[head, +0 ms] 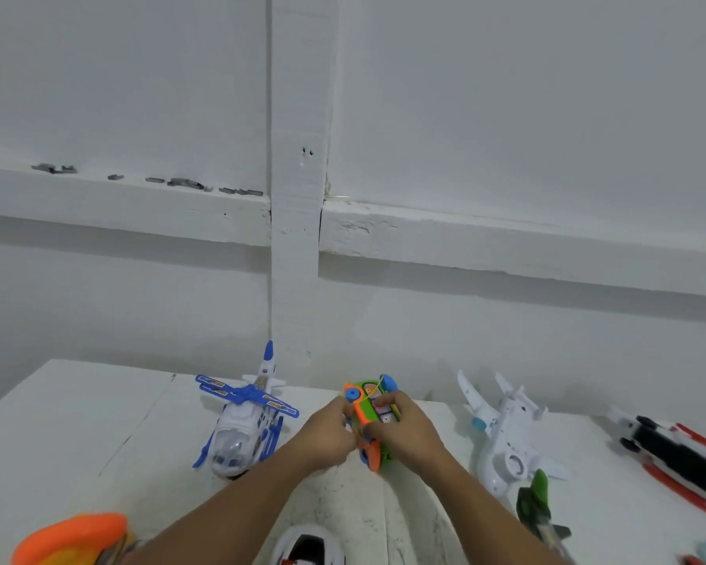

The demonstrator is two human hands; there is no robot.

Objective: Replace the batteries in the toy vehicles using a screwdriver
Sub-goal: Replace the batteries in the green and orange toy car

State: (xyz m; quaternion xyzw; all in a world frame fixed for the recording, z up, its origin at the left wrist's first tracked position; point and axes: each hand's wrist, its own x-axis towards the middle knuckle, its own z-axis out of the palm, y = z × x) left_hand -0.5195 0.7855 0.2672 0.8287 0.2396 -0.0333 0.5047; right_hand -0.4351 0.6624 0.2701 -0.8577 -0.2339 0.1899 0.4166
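The toy car [373,405] is at the far middle of the white desk [78,422], tipped up on its side, and its lower end seems to rest on the surface. To its right the white aeroplane [506,434] lies belly-up, and to its left stands the blue-and-white helicopter [241,426]. Both are near the car but clear of it. A black-and-red vehicle [677,454] sits at the far right edge, and a small green jet [536,507] lies just in front of the aeroplane. The car itself is green and orange moulded plastic. Judge it light, hollow and stiff, with a glossy shell that could slip or twist under a driver's push. Your hands are together on it: your left hand [327,434] grips the orange side, and your right hand [404,430] curls over the flat underside. Hold it by the body's long edges, as you do now. The blue wheels [352,395] would likely spin under your fingers, and thin trim may snap. No screwdriver is in view, and your right hand hides any battery cover. The screw will be tiny, so press gently and brace the car against the desk.
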